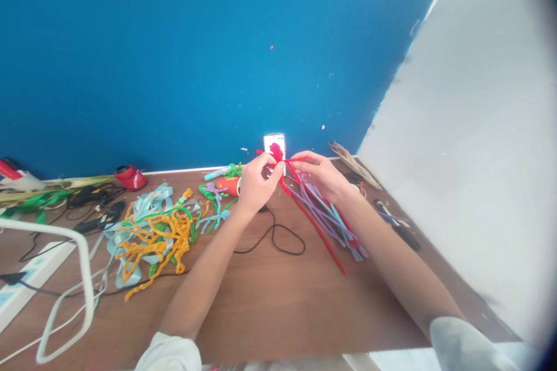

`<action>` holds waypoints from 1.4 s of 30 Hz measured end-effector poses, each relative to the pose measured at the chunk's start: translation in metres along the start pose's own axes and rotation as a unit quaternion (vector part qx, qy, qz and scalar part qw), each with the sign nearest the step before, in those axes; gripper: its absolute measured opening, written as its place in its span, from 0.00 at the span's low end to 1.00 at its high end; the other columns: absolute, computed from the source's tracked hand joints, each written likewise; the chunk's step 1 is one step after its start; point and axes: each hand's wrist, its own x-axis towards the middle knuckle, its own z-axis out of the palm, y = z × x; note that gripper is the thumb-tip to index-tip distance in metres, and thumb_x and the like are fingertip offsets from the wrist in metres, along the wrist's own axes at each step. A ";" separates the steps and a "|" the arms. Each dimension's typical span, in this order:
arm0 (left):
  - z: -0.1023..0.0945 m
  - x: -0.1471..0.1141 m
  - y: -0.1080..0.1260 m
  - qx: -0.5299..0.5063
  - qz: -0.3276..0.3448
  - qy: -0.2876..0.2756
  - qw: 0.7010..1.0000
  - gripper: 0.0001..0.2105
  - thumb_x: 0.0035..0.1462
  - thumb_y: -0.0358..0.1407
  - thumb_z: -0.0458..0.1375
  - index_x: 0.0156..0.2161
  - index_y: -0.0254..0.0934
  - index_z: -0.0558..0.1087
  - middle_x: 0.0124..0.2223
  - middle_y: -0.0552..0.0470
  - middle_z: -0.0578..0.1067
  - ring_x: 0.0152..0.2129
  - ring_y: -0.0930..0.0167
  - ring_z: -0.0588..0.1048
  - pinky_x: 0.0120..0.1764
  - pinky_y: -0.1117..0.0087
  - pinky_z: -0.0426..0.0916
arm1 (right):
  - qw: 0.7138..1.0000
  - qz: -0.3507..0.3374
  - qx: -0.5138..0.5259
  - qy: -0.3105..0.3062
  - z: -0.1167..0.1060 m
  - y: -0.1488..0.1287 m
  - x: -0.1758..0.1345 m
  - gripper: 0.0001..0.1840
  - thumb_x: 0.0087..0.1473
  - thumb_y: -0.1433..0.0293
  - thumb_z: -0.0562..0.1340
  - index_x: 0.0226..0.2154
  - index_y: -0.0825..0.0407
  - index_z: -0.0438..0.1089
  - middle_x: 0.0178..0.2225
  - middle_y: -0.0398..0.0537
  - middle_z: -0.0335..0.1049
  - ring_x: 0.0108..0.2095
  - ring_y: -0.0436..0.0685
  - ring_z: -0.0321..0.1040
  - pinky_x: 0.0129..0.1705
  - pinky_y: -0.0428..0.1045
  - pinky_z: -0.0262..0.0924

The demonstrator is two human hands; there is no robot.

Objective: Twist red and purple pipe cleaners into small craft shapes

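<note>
From here I see a blue wall (209,58) behind a brown table (270,313), a heap of orange stems and pale ribbon (169,237) on its left. Purple and blue stems (324,217) lie under the right hand (324,178). It and the left hand (256,182), close together, pinch red fuzzy wire (292,167) before a propped, lit phone (268,142).

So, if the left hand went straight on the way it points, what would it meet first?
Past the fuzzy red stem it holds, the left hand would likely meet the rectangular, white-screened phone near the blue wall, though depth is unclear.
</note>
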 end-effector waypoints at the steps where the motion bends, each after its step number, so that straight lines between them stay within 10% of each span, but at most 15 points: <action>1: 0.000 0.000 0.001 0.011 0.004 0.005 1.000 0.11 0.59 0.39 0.56 0.28 0.38 0.66 0.27 0.54 0.70 0.25 0.73 0.67 0.32 0.72 0.60 | 1.000 0.015 0.027 -0.002 0.000 0.000 0.001 0.15 0.38 0.65 0.74 0.30 0.51 0.74 0.26 0.39 0.70 0.25 0.46 0.62 0.24 0.43 0.53; 6: 0.002 -0.002 0.003 0.033 0.007 0.009 0.999 0.11 0.59 0.40 0.56 0.28 0.38 0.65 0.27 0.54 0.72 0.26 0.72 0.68 0.33 0.71 0.60 | 0.992 0.077 0.071 -0.065 0.004 -0.001 0.000 0.14 0.44 0.61 0.72 0.27 0.53 0.73 0.25 0.43 0.72 0.23 0.46 0.62 0.21 0.43 0.50; 21: 0.005 0.001 -0.003 -0.125 -0.090 -0.042 0.987 0.12 0.53 0.40 0.60 0.25 0.37 0.64 0.24 0.56 0.68 0.22 0.75 0.66 0.28 0.73 0.59 | 0.979 -0.154 -0.131 -0.023 0.010 0.006 -0.004 0.11 0.49 0.61 0.69 0.31 0.52 0.75 0.28 0.45 0.74 0.29 0.52 0.67 0.33 0.50 0.60; 26: 0.002 0.001 -0.005 -0.319 -0.252 -0.108 0.907 0.15 0.49 0.42 0.63 0.23 0.36 0.65 0.22 0.56 0.67 0.19 0.77 0.65 0.24 0.74 0.61 | 0.787 -0.392 -0.471 -0.073 -0.005 0.000 -0.005 0.08 0.60 0.66 0.59 0.34 0.48 0.75 0.34 0.49 0.75 0.36 0.57 0.65 0.41 0.55 0.58; 30: 0.000 0.003 -0.002 -0.308 -0.249 -0.117 0.911 0.15 0.49 0.43 0.64 0.23 0.36 0.65 0.22 0.57 0.67 0.19 0.77 0.65 0.23 0.75 0.60 | 0.679 -0.444 -0.581 -0.070 -0.011 -0.004 -0.007 0.09 0.62 0.66 0.57 0.38 0.45 0.74 0.36 0.50 0.75 0.39 0.60 0.65 0.41 0.55 0.56; 36: 0.002 0.005 -0.004 -0.245 -0.161 -0.070 0.954 0.14 0.52 0.44 0.63 0.28 0.36 0.67 0.27 0.56 0.69 0.24 0.77 0.67 0.28 0.76 0.63 | 0.740 -0.419 -0.523 0.051 -0.002 0.005 -0.004 0.08 0.61 0.67 0.57 0.34 0.49 0.71 0.33 0.50 0.71 0.36 0.59 0.64 0.39 0.53 0.56; 42: 0.007 0.004 -0.012 -0.229 -0.148 -0.039 0.961 0.11 0.58 0.43 0.58 0.33 0.38 0.64 0.31 0.55 0.70 0.27 0.75 0.70 0.29 0.76 0.64 | 0.868 -0.298 -0.380 0.115 -0.001 0.007 0.001 0.09 0.59 0.62 0.60 0.32 0.50 0.70 0.30 0.45 0.71 0.29 0.53 0.64 0.33 0.50 0.56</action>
